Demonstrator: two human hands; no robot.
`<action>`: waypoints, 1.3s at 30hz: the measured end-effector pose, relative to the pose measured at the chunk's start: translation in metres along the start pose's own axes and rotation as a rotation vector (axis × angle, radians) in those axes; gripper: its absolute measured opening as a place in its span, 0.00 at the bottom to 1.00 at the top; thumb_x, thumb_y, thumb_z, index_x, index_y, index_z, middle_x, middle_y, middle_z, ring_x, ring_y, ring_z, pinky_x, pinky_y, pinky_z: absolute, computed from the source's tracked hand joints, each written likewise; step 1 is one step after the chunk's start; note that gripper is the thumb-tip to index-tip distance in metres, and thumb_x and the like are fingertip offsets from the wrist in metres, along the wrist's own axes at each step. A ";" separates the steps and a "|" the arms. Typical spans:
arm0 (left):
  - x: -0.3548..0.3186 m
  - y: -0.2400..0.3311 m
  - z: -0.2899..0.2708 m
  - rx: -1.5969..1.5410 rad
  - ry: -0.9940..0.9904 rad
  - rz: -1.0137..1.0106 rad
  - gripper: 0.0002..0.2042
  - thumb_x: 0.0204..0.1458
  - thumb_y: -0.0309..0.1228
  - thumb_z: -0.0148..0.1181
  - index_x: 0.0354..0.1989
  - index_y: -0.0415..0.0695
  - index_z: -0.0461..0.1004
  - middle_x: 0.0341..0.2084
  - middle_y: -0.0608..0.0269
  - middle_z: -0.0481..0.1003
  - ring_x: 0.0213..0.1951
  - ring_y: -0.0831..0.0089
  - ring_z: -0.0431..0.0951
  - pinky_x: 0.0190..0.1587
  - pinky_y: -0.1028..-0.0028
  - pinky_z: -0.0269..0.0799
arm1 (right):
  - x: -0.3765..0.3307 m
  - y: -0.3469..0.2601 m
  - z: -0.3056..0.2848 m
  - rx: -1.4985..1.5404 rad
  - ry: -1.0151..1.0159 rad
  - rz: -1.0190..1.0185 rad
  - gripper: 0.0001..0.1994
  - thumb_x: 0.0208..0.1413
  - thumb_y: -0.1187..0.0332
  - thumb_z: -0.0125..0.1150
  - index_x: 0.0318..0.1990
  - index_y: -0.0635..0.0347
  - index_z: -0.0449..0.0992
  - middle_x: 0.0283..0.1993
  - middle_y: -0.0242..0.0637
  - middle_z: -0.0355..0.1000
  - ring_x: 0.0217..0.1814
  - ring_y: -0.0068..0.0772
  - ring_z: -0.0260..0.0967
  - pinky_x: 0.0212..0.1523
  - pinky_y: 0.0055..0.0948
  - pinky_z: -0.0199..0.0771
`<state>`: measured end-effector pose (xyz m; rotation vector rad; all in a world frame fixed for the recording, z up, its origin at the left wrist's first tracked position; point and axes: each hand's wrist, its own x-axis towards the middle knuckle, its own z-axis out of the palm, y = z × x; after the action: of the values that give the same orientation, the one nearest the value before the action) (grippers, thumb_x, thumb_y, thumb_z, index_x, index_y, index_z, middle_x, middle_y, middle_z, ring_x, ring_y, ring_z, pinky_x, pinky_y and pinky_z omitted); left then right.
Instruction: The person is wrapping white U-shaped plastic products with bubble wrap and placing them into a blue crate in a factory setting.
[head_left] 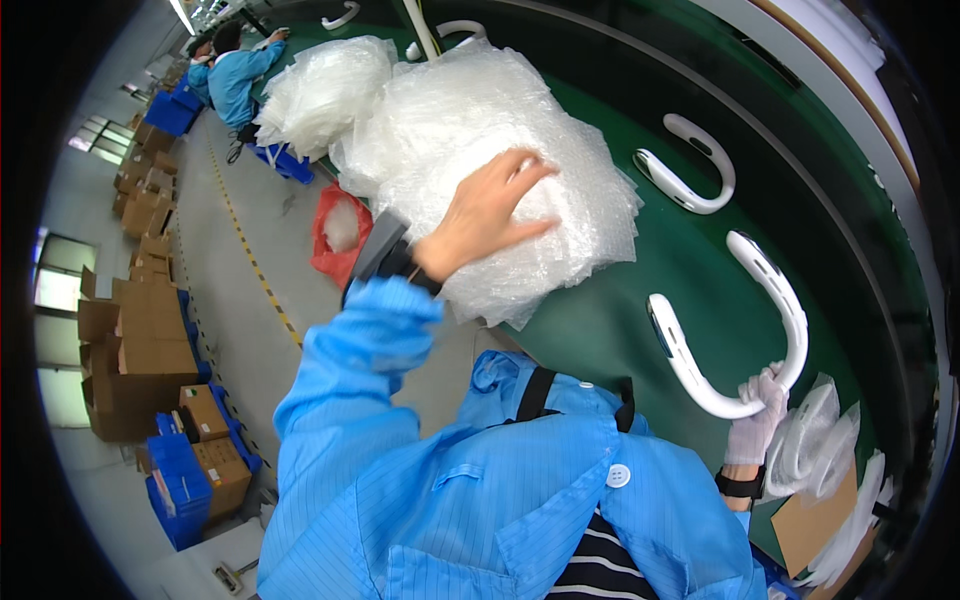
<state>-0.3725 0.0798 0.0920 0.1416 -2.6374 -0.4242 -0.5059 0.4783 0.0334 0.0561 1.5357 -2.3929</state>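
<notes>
2 hands are at work as I watch: my left hand (487, 212) lies flat with fingers spread on the stack of bubble-wrap bags (500, 150), pressing rather than gripping, while my gloved right hand (757, 420) is closed around the bend of a white U-shaped band (740, 340) resting on the green belt (640, 330). I judge the work only begun: this band is unbagged, and a second white band (690, 165) lies bare farther along the belt. A few wrapped pieces (815, 445) sit just beside my right hand.
</notes>
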 end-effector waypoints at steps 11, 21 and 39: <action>-0.052 0.002 0.028 0.161 0.014 0.177 0.10 0.39 0.29 0.62 0.31 0.43 0.72 0.35 0.61 0.71 0.38 0.65 0.72 0.36 0.71 0.70 | 0.018 -0.001 0.048 0.129 -0.247 0.305 0.15 0.49 0.75 0.51 0.46 0.66 0.62 0.23 0.29 0.58 0.19 0.18 0.54 0.19 0.17 0.59; 0.012 -0.020 -0.002 -0.206 -0.224 -0.232 0.05 0.44 0.28 0.59 0.24 0.41 0.70 0.18 0.58 0.72 0.24 0.62 0.74 0.27 0.69 0.67 | -0.029 0.033 0.060 0.342 -0.171 0.633 0.12 0.48 0.80 0.46 0.42 0.62 0.64 0.23 0.32 0.60 0.17 0.20 0.52 0.17 0.20 0.56; 0.024 -0.018 -0.002 -0.203 -0.057 -0.080 0.04 0.51 0.26 0.54 0.32 0.38 0.68 0.22 0.55 0.71 0.25 0.65 0.72 0.30 0.72 0.67 | -0.077 0.049 0.104 0.275 -0.142 0.862 0.12 0.45 0.79 0.52 0.39 0.60 0.63 0.22 0.31 0.57 0.18 0.23 0.53 0.19 0.23 0.59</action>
<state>-0.3923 0.0577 0.0979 0.1728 -2.6317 -0.7292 -0.4058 0.3834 0.0491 0.4867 0.8423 -1.8197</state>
